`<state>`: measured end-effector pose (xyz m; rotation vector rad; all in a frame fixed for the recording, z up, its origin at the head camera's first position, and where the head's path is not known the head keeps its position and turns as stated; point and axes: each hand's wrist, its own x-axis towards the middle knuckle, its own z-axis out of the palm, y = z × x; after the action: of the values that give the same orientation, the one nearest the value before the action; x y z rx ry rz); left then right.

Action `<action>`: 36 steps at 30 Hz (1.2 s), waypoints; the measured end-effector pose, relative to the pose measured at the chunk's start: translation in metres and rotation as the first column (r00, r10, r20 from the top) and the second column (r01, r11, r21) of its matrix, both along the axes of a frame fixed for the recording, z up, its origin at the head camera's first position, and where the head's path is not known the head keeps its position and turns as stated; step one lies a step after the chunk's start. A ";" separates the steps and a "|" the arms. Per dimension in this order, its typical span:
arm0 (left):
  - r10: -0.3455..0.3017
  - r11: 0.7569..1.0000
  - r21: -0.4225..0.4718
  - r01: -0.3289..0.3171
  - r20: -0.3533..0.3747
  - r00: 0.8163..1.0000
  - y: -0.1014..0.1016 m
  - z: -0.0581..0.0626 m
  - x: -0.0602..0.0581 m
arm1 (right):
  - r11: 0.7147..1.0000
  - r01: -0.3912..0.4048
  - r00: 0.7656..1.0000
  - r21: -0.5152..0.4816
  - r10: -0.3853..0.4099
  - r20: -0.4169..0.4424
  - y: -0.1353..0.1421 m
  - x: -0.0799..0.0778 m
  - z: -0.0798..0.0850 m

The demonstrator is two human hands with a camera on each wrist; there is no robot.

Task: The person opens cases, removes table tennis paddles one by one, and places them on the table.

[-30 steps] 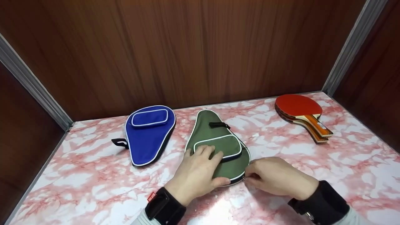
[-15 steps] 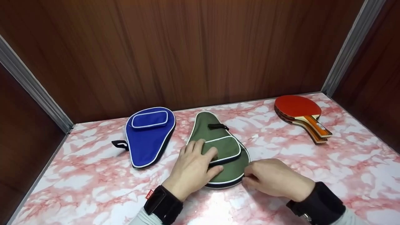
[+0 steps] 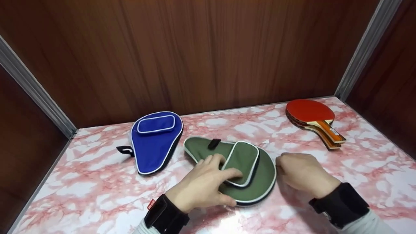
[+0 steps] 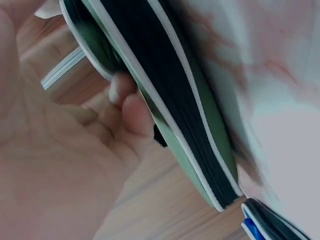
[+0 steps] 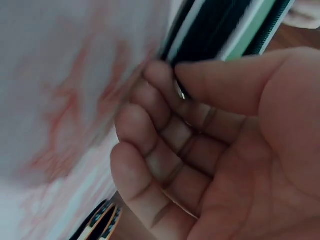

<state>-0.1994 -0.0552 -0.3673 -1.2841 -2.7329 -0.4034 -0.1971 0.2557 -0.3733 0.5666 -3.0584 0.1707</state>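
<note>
A green table tennis paddle case (image 3: 265,177) with white piping lies slanted on the table, narrow end to the left. My left hand (image 3: 201,183) holds it, bent fingers on and beside its front pocket (image 3: 242,159), thumb at the near rim. In the left wrist view those fingertips (image 4: 137,112) press against the case beside its black zipper side (image 4: 172,85). At the case's right edge is my right hand (image 3: 302,172), fingers curled. The right wrist view shows its thumb and forefinger pinching a small metal zipper pull (image 5: 181,91), mostly hidden.
A blue paddle case (image 3: 154,144) with a black loop (image 3: 125,149) lies to the left. Two stacked red table tennis paddles (image 3: 310,110) rest at the back right, handles toward me. A brown wood-look panel (image 3: 208,55) stands behind the pink marbled table (image 3: 81,195).
The green case has turned counterclockwise, its narrow end swinging from the back to the left. My left hand turned with it; my right hand moved right and slightly away along the case's edge.
</note>
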 end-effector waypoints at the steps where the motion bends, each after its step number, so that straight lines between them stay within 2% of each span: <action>1: -0.014 1.000 -0.004 0.014 -0.003 1.000 0.000 0.000 0.000 | 1.000 0.011 1.000 0.004 -0.011 -0.004 0.002 -0.001 -0.001; 5: -0.033 0.999 -0.032 0.032 -0.025 0.999 -0.001 -0.002 -0.004 | 1.000 0.018 1.000 0.006 -0.018 -0.018 0.005 -0.003 -0.002; 12: -0.015 0.997 -0.080 0.017 0.034 0.999 -0.003 -0.005 -0.008 | 1.000 0.004 0.999 0.010 -0.004 -0.041 0.004 -0.003 -0.002; 20: -0.014 0.997 -0.074 0.016 0.035 0.999 -0.002 -0.004 -0.008 | 1.000 -0.007 1.000 0.010 0.007 -0.005 0.008 0.001 0.003; 29: 0.034 0.997 -0.069 -0.031 0.039 0.999 0.000 -0.002 -0.003 | 0.997 -0.064 0.998 0.034 0.063 0.014 0.008 0.005 0.007; 36: 0.093 0.994 -0.065 -0.091 0.042 0.995 0.002 -0.003 0.002 | 0.997 -0.072 0.995 0.005 0.071 0.072 0.003 0.007 0.007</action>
<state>-0.1974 -0.0534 -0.3702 -1.1709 -2.8508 -0.3440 -0.1902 0.2585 -0.3666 0.6861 -3.1111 0.1852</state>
